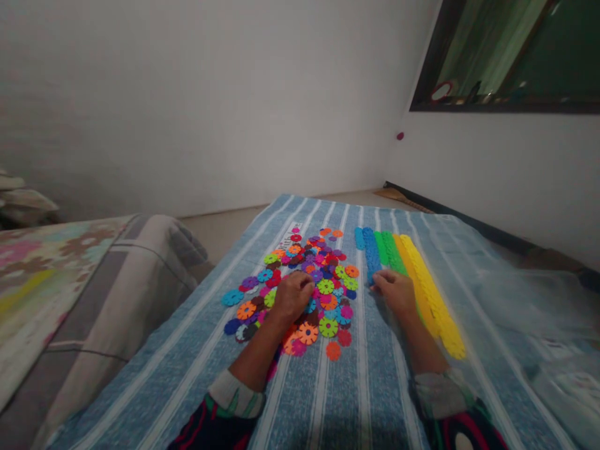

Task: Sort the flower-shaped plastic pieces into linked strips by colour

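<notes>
Loose notched plastic discs [325,286] in many colours lie in a heap on a striped blue cloth [187,369]. Over the middle of this heap is my left hand [294,292], its fingers curled together and pointing down; what they hold, if anything, is hidden. My right hand [394,290] pinches a blue disc [374,275] at the near end of a blue row [370,250] of overlapping discs. Beside that row lie a short light blue row [359,238], green rows [388,250], an orange-yellow row [415,284] and a long yellow row [434,297].
Clear plastic bags or covers [534,300] rest on the cloth at the right. To the left stands a bed-like surface with a grey striped cover [140,281] and a floral cloth [60,275]. A white wall [210,106] rises behind; a dark-framed window [510,56] is upper right.
</notes>
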`<action>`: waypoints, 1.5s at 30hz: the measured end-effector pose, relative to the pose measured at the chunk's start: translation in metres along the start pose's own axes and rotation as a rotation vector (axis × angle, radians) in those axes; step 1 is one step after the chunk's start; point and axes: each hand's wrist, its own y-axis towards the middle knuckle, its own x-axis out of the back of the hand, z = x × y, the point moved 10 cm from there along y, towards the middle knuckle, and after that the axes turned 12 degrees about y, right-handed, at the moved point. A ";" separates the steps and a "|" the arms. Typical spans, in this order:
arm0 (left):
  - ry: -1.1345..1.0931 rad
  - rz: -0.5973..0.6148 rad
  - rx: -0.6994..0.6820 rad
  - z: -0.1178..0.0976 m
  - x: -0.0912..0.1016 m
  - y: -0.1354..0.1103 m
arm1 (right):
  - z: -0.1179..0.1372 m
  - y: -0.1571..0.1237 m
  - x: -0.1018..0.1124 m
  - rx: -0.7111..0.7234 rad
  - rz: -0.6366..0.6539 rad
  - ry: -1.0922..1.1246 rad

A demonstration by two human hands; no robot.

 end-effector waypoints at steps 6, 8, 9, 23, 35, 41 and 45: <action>0.307 0.186 -0.226 -0.037 -0.030 -0.014 | -0.018 -0.015 -0.028 -0.130 0.029 0.221; 0.361 0.237 -0.190 -0.034 -0.030 -0.014 | -0.021 -0.017 -0.032 -0.139 0.034 0.244; 0.380 0.243 -0.154 -0.030 -0.027 -0.013 | -0.022 -0.017 -0.032 -0.142 0.035 0.254; 0.513 0.130 -0.126 -0.010 -0.012 0.004 | -0.022 -0.018 -0.030 -0.113 0.029 0.314; 0.562 0.269 -0.182 -0.021 -0.027 0.025 | -0.029 -0.015 -0.029 -0.104 0.026 0.340; 0.458 0.157 -0.092 -0.003 -0.015 0.032 | -0.029 -0.015 -0.029 -0.109 0.025 0.325; 0.355 0.049 -0.025 0.006 0.000 0.032 | -0.023 -0.018 -0.032 -0.110 0.057 0.314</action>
